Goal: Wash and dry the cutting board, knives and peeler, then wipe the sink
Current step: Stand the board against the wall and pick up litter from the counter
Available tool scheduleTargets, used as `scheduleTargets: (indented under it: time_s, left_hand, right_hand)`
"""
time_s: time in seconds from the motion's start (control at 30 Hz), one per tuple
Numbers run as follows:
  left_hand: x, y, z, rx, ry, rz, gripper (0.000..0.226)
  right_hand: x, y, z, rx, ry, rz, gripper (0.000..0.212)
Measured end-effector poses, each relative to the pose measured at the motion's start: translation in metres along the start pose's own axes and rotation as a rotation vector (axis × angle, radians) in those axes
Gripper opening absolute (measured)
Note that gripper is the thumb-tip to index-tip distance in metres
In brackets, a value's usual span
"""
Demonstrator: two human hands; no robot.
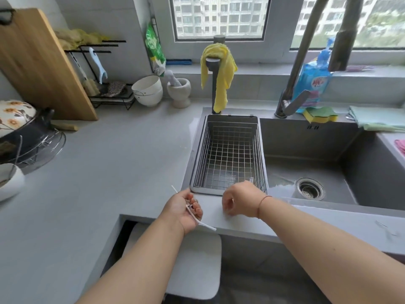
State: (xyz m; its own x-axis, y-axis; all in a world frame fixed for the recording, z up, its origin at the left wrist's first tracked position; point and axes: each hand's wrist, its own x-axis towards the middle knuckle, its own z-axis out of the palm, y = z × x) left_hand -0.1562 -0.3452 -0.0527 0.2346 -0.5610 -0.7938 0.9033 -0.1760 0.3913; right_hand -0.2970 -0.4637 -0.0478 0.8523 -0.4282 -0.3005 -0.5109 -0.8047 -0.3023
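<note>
Grey sink [306, 137] set into a grey countertop [122, 154], basin wet near the round drain [309, 189]. Wire basket [229, 154] seated in the sink's left part, its near rim just beyond both hands. Wooden cutting board [41, 62] propped upright against the wall at far left, well apart from the sink. Knives and peeler not made out for certain.

Broad bare stretch of countertop between board and basket. Narrow front ledge along the sink's near edge, with the counter's front edge just below the wrists. Dark tall faucet [315, 53] arching over the basin's back right. Yellow cloth [219, 73] draped over a short spout [215, 69] behind the basket.

Left hand [186, 207] palm up at the basket's near left corner, fingers curled loosely round thin white strips [192, 213] that stick out past both sides of the palm. Right hand [238, 199] knuckles up over the front ledge, fingers bent down toward the ledge surface; whether the tips pinch anything cannot be told. Thin red cord on the right wrist.

Yellow-green sponge [322, 116] and blue detergent pouch [313, 84] by the faucet base. White bowls [148, 89] and stone mortar [178, 91] at the back wall.
</note>
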Motion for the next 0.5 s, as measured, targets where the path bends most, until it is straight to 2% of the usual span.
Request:
scheduleTargets:
  time_s: [0.13, 0.27, 0.33, 0.4, 0.5]
  left_hand:
    - [0.002, -0.006, 0.0, 0.018, 0.006, -0.007, 0.04]
    - [0.005, -0.008, 0.003, 0.065, 0.022, -0.03, 0.038]
    - [0.003, -0.009, 0.009, 0.123, 0.026, -0.031, 0.036]
    - [0.0, -0.013, 0.018, 0.193, 0.013, -0.027, 0.034]
    - [-0.007, -0.018, 0.032, 0.269, -0.095, -0.044, 0.038]
  right_hand:
    - [0.0, 0.001, 0.004, -0.103, 0.063, -0.051, 0.012]
    - [-0.002, -0.002, 0.005, -0.223, 0.051, -0.091, 0.019]
    - [-0.002, -0.006, -0.01, -0.079, 0.058, -0.045, 0.016]
    - [-0.004, -0.011, -0.028, 0.211, 0.079, -0.008, 0.017]
    - [-0.008, -0.023, -0.043, 0.422, 0.1, -0.02, 0.008]
